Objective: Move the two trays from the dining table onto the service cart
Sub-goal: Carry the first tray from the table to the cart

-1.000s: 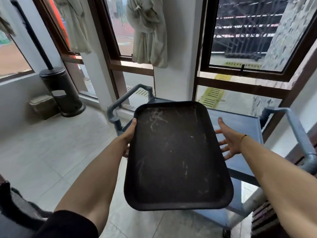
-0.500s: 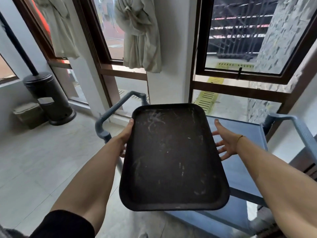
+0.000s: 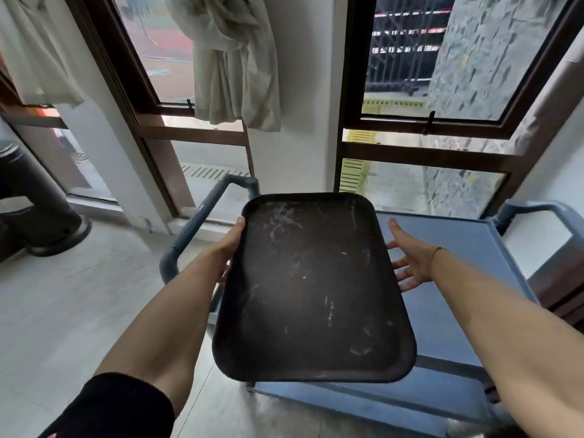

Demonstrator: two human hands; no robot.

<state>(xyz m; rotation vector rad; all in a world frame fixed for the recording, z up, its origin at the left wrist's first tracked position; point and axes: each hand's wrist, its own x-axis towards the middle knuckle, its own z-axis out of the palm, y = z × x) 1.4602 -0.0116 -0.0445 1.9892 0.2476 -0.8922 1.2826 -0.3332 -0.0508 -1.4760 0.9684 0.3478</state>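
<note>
Both arms are stretched forward from the bottom of the view. The left forearm is bare below a black sleeve [image 3: 110,406]; the left hand [image 3: 230,241] is closed on the left edge of a dark tray [image 3: 309,286], thumb laid along the rim. The right hand [image 3: 410,260] is held open beside the tray's right edge, fingers spread, a thin band worn at the wrist.

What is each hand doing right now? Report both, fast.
Left hand: closed on the left edge of the scuffed dark rectangular plastic tray, thumb on the rim.
Right hand: open, fingers spread beside the tray's right edge; contact cannot be told.
</note>
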